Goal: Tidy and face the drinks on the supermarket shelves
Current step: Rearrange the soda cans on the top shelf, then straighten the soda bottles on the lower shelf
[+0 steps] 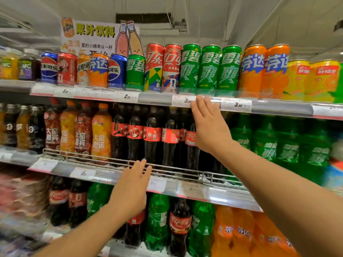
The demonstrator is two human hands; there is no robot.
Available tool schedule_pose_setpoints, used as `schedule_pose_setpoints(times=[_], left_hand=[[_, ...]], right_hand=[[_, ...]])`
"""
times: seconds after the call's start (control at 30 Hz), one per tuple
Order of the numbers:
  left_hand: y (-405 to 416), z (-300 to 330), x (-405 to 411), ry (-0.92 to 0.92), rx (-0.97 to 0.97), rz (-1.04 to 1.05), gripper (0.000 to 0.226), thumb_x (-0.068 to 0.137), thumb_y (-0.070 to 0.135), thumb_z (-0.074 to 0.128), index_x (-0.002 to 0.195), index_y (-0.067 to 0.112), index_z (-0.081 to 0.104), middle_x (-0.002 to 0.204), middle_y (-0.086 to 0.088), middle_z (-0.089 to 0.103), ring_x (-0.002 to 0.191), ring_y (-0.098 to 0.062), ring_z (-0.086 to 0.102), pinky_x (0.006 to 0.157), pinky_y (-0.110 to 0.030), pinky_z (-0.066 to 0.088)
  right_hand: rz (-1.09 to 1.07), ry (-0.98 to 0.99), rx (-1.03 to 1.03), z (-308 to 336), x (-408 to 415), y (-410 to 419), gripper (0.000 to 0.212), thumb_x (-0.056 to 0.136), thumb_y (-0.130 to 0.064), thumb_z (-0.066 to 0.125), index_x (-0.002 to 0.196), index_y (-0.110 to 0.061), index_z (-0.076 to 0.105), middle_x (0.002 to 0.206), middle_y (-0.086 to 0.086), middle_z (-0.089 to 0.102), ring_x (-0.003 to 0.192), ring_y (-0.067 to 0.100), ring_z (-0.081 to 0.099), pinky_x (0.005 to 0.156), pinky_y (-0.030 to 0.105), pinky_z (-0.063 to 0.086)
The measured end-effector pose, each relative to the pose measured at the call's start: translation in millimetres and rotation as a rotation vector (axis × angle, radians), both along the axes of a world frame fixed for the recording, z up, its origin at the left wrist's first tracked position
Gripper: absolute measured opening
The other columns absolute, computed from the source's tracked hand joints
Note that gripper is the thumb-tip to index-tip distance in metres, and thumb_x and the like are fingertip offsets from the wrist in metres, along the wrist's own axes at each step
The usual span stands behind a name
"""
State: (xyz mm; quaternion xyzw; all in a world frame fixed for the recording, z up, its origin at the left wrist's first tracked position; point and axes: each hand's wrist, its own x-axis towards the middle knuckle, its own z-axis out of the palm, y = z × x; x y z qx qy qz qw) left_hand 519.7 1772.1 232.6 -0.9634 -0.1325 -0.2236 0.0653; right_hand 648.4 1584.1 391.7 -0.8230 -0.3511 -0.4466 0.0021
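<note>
Cola bottles [152, 138] on the middle shelf [185, 190] sit dead centre, dark with red labels, some turned sideways. My right hand [209, 127] at 12 o'clock and left hand [130, 186] at 7 both have fingers straight, holding nothing. A wire rail [92, 158] runs across the bottles' fronts; green cans [209, 67] sit above.

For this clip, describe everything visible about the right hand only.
The right hand is bare, raised in front of the middle shelf's cola bottles, back toward the camera. Its fingers are straight and slightly spread, pointing up, with the tips reaching the price-tag rail under the green cans. It holds nothing. Whether the fingertips actually touch the rail cannot be told. The forearm runs down to the lower right of the frame.
</note>
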Motion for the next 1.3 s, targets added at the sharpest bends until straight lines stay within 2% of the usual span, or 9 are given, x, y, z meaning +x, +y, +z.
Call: schedule_pose_setpoints(times=[0.2, 0.37, 0.47, 0.63, 0.8, 0.93, 1.1, 1.2, 1.3], left_hand=[[-5.8, -38.6, -18.0, 0.209, -0.043, 0.061, 0.08, 0.096, 0.021, 0.047, 0.155, 0.018, -0.008, 0.16, -0.004, -0.021, 0.149, -0.025, -0.01, 0.121, -0.045, 0.007], [8.4, -33.0, -15.3, 0.204, 0.058, 0.021, 0.079, 0.092, 0.021, 0.048, 0.156, 0.022, 0.001, 0.163, -0.003, -0.001, 0.149, -0.026, 0.001, 0.121, -0.044, 0.008], [19.2, -32.7, -13.3, 0.18, 0.085, -0.039, 0.077, 0.091, 0.024, 0.049, 0.155, 0.021, 0.007, 0.161, -0.004, 0.01, 0.147, -0.027, 0.008, 0.121, -0.044, 0.008], [42.7, -35.3, -6.3, 0.067, 0.088, -0.19, 0.076, 0.086, 0.023, 0.051, 0.153, 0.022, 0.016, 0.149, 0.0, 0.029, 0.134, -0.023, 0.028, 0.11, -0.033, 0.029], [52.4, -34.4, 8.5, 0.053, 0.199, -0.207, 0.071, 0.086, 0.026, 0.046, 0.152, 0.019, 0.02, 0.142, -0.007, 0.033, 0.122, -0.028, 0.037, 0.097, -0.038, 0.033], [43.8, -28.1, 16.0, -0.011, 0.129, -0.219, 0.048, 0.078, 0.018, 0.055, 0.125, 0.014, 0.054, 0.118, -0.007, 0.047, 0.105, -0.028, 0.046, 0.078, -0.036, 0.038], [29.7, -12.4, 23.5, 0.031, 0.058, -0.162, 0.027, 0.08, 0.025, 0.049, 0.101, 0.016, 0.062, 0.104, -0.002, 0.044, 0.101, -0.024, 0.044, 0.065, -0.033, 0.032], [25.0, -6.7, 24.0, 0.07, 0.045, -0.134, 0.025, 0.08, 0.026, 0.047, 0.098, 0.016, 0.062, 0.095, -0.002, 0.035, 0.096, -0.024, 0.04, 0.062, -0.035, 0.035], [23.8, -6.8, 23.7, 0.098, 0.035, -0.115, 0.026, 0.079, 0.025, 0.047, 0.099, 0.016, 0.061, 0.104, -0.004, 0.04, 0.102, -0.026, 0.04, 0.067, -0.038, 0.045]], right_hand=[[0.201, 0.223, 0.059, -41.0, -8.7, 3.0, 0.092, 0.078, -0.019, 0.063, 0.154, -0.007, 0.012, 0.161, 0.016, -0.011, 0.148, 0.033, -0.01, 0.119, 0.05, 0.001], [0.155, 0.41, 0.002, -175.0, -23.0, -20.7, 0.062, 0.097, -0.025, 0.04, 0.154, -0.014, 0.019, 0.163, 0.011, -0.009, 0.149, 0.03, -0.011, 0.12, 0.047, -0.003], [0.082, 0.413, 0.05, -206.9, -20.6, -21.5, 0.053, 0.103, -0.03, 0.029, 0.154, -0.018, 0.022, 0.163, 0.008, -0.007, 0.149, 0.028, -0.012, 0.119, 0.043, -0.007], [-0.043, 0.38, 0.052, -218.8, -26.8, -9.2, 0.06, 0.1, -0.039, 0.031, 0.156, -0.02, 0.017, 0.163, 0.003, -0.001, 0.15, 0.025, -0.009, 0.116, 0.035, -0.013], [-0.154, 0.397, 0.056, -222.0, -35.0, -1.6, 0.071, 0.092, -0.037, 0.042, 0.155, -0.02, 0.015, 0.164, 0.004, 0.0, 0.15, 0.024, -0.006, 0.119, 0.036, -0.008], [-0.176, 0.462, 0.049, -216.6, -36.7, 0.3, 0.077, 0.088, -0.03, 0.049, 0.155, -0.022, 0.013, 0.164, 0.002, -0.004, 0.15, 0.023, -0.008, 0.118, 0.036, -0.008], [-0.154, 0.564, 0.061, -205.1, -42.6, -1.8, 0.076, 0.089, -0.03, 0.049, 0.155, -0.025, 0.012, 0.164, -0.001, -0.004, 0.15, 0.019, -0.007, 0.119, 0.035, -0.005], [-0.137, 0.621, 0.056, -190.2, -49.1, -2.4, 0.057, 0.088, -0.03, 0.049, 0.143, -0.019, 0.039, 0.161, 0.006, 0.019, 0.148, 0.026, 0.015, 0.12, 0.043, 0.017], [-0.083, 0.576, 0.284, -155.3, -45.7, -0.4, 0.028, 0.088, -0.029, 0.051, 0.104, -0.013, 0.066, 0.116, 0.008, 0.066, 0.11, 0.027, 0.06, 0.086, 0.037, 0.051]])
